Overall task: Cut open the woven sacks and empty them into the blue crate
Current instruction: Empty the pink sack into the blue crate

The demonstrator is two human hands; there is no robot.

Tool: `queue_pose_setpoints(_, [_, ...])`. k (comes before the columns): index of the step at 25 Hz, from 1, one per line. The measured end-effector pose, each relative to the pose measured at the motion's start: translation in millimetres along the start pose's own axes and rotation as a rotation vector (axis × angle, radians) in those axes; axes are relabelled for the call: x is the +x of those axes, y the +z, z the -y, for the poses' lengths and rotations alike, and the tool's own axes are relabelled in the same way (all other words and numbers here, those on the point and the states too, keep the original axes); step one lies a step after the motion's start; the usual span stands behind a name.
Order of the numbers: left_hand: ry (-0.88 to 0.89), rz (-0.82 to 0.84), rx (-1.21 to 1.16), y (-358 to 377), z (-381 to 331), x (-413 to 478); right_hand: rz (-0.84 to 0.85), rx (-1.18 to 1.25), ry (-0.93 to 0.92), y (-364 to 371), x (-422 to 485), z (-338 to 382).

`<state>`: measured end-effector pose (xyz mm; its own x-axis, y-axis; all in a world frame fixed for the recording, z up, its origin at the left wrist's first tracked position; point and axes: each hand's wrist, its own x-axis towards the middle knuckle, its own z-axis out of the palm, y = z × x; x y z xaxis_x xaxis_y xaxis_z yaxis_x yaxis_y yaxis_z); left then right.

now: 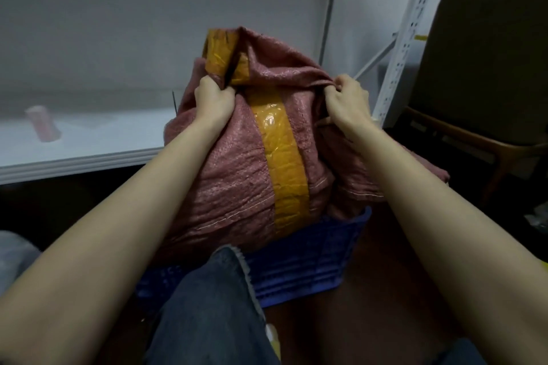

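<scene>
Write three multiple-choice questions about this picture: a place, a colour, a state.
1. Where is the red woven sack?
A. on the white shelf
B. over the blue crate
C. on the chair
2. What colour is its tape strip?
A. green
B. yellow-orange
C. black
3. What do the left hand and right hand do?
A. hang free
B. hold scissors
C. grip the sack's top
Answers: 1 B, the crate's blue wall shows beneath the sack; 2 B, the strip looks yellow-orange; 3 C, both hands' fingers curl into the fabric.
</scene>
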<state>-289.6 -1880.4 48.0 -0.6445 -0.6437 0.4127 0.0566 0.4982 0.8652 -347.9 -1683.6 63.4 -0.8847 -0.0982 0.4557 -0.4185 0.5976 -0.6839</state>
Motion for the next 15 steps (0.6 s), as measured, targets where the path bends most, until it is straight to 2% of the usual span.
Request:
queue_pose_setpoints(3, [-0.025, -0.033, -0.079, 1, 21, 10, 0.174, 0.050, 0.018, -7, 4, -34])
queue_pose_setpoints(5, [0.034, -0.037, -0.106, 8, 23, 8, 0.101, 0.038, 0.110, -18, 2, -77])
queue_pose_setpoints(7, [0.083, -0.050, -0.121, 18, 17, 0, -0.094, -0.082, 0.330, -24, -12, -133])
queue_pose_setpoints(8, [0.098, -0.068, -0.124, 22, 13, -1, -0.131, -0.143, 0.490, -21, -24, -163])
queue_pose_setpoints(10, [0.122, -0.091, -0.125, 31, 10, -1, -0.037, -0.179, 0.791, -1, -49, -215])
queue_pose_setpoints(13, [0.105, -0.110, -0.093, 39, 17, 6, 0.212, 0.082, 0.987, 39, -66, -248])
queue_pose_setpoints(15, [0.074, -0.121, -0.089, 43, 23, 7, 0.235, 0.328, 1.066, 63, -71, -242])
